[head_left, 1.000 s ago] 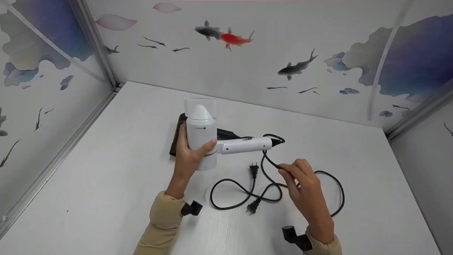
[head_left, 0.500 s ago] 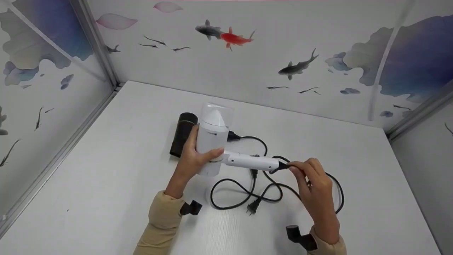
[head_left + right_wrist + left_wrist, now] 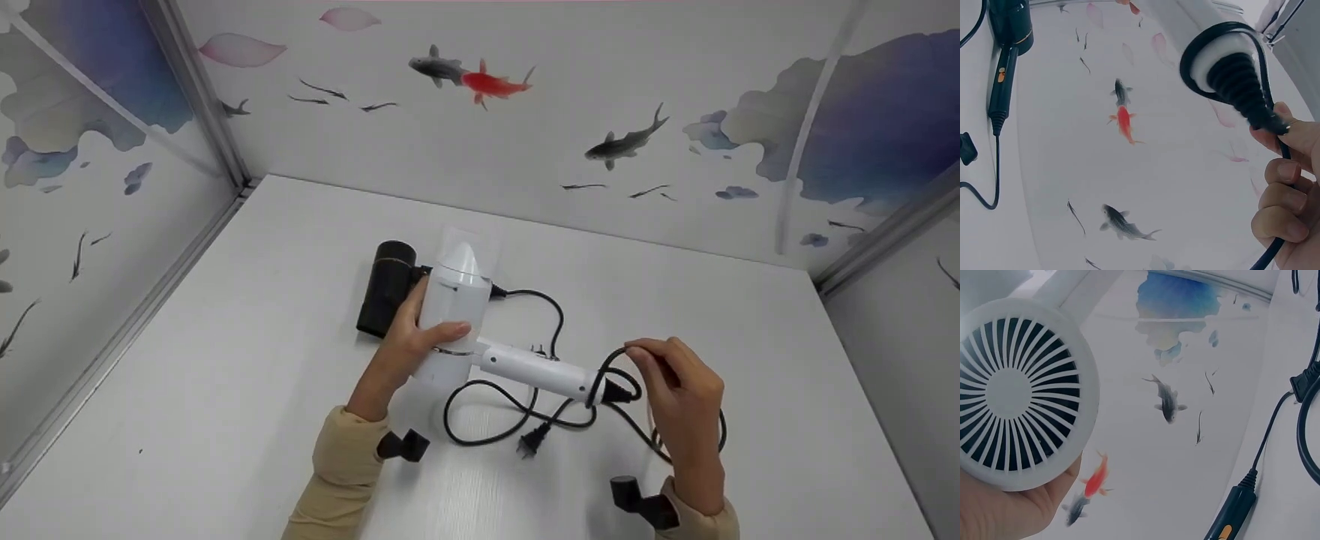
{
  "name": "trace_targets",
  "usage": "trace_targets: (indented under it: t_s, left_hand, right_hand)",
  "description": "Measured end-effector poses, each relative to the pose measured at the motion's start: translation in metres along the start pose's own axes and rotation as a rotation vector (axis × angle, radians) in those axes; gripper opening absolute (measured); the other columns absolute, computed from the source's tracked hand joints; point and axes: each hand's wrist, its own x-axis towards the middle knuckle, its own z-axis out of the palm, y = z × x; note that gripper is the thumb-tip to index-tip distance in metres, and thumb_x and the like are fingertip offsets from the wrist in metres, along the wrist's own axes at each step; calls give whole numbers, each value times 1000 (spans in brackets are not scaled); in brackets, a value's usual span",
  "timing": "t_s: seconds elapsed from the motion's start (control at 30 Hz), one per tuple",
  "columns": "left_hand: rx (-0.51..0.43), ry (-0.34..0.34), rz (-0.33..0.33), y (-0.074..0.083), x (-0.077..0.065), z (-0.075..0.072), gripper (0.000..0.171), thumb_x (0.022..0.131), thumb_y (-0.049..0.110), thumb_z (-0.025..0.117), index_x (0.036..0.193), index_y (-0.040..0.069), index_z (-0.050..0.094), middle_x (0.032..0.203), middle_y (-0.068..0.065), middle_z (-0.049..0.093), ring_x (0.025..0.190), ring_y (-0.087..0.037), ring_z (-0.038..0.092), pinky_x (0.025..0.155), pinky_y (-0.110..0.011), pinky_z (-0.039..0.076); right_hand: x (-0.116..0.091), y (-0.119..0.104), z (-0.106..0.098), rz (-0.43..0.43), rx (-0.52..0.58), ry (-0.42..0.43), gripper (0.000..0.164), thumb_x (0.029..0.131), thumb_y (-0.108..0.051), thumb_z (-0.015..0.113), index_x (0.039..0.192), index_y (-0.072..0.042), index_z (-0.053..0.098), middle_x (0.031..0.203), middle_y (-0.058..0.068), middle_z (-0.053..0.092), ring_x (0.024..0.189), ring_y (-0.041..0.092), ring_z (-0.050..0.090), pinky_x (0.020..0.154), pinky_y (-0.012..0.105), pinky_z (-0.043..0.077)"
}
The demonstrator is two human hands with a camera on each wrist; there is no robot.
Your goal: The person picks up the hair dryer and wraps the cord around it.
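Observation:
My left hand point(image 3: 409, 337) grips the barrel of a white hair dryer point(image 3: 457, 304), its thumb across the front. A clear nozzle point(image 3: 472, 244) caps the far end, and the handle point(image 3: 536, 369) slants down to the right. In the left wrist view the round rear grille point(image 3: 1009, 394) faces the camera, with the hand point(image 3: 1010, 514) beneath it. My right hand point(image 3: 686, 386) pinches the black power cord point(image 3: 604, 364) just beyond the handle's end. The right wrist view has the cord looped around the handle end beside the ribbed strain relief point(image 3: 1238, 81), and curled fingers point(image 3: 1280, 197) around the cord.
A black hair dryer point(image 3: 386, 285) lies behind the left hand, partly hidden, its cord point(image 3: 559, 319) trailing right. Loose black cord point(image 3: 465, 442) and a two-pin plug point(image 3: 531, 441) lie in front of the white handle. Printed walls border the white table point(image 3: 225, 375).
The white hair dryer has shifted right and nearer, its handle swinging downward and uncovering more of the black one. The right hand has moved right and drawn the cord around the handle's end.

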Motion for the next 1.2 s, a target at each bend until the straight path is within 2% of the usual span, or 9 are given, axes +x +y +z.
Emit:
trace_targets:
  t_s: [0.17,0.4,0.6,0.7,0.8,0.9,1.03,1.2]
  left_hand:
    - [-54,-16,-42,0,-1,0,80,76,29,67,144,14,28,110,-11,51,92,-20,52,76,-35,49]
    - [-197,-18,-34,-3,1,1,75,75,29,64,139,6,30,103,-6,54,88,-17,56,75,-33,49]
    - [-252,-1,-38,-5,2,2,70,76,26,60,136,5,31,103,-6,54,88,-16,56,76,-32,49]
    - [-258,26,-37,-5,2,2,66,77,25,59,134,5,33,104,-6,54,89,-17,56,76,-32,49]
    - [-270,68,-28,-5,1,3,62,77,23,58,133,6,36,104,-6,55,89,-17,57,76,-32,49]
    - [-278,110,-23,-3,2,5,60,77,22,58,132,7,38,103,-6,56,88,-17,58,75,-31,49]
    - [-277,156,-25,-2,2,7,59,77,23,59,131,8,38,101,-6,56,86,-17,58,73,-30,49]
    - [-274,216,-26,-1,2,7,60,79,23,58,132,7,37,102,-6,54,85,-17,57,72,-30,49]
  right_hand:
    - [-2,1,2,49,14,-27,1,80,1,68,80,1,68,58,1,47,55,-2,34,49,14,28]
    - [0,-5,2,112,2,-35,9,81,6,64,81,-2,69,63,0,53,56,-3,37,50,14,31]
    - [-1,-9,4,147,-4,-119,15,81,9,63,83,-4,68,73,4,65,59,-3,44,53,11,36]
    - [-3,-11,6,133,-18,-146,13,82,8,62,82,-4,67,69,5,63,57,-2,42,52,12,36]
    - [-5,-12,8,96,-54,-148,7,87,0,60,84,-3,67,59,1,51,54,-2,33,47,14,30]
    - [-6,-14,10,84,-82,-162,16,89,-5,60,73,-3,59,54,-2,39,53,-2,28,45,14,27]
    - [-6,-16,14,94,-92,-219,23,84,4,61,67,-6,51,54,-5,38,52,-3,28,44,13,27]
    - [-5,-17,16,56,-77,-291,12,80,9,63,83,-2,67,57,-6,45,52,-3,31,45,10,30]
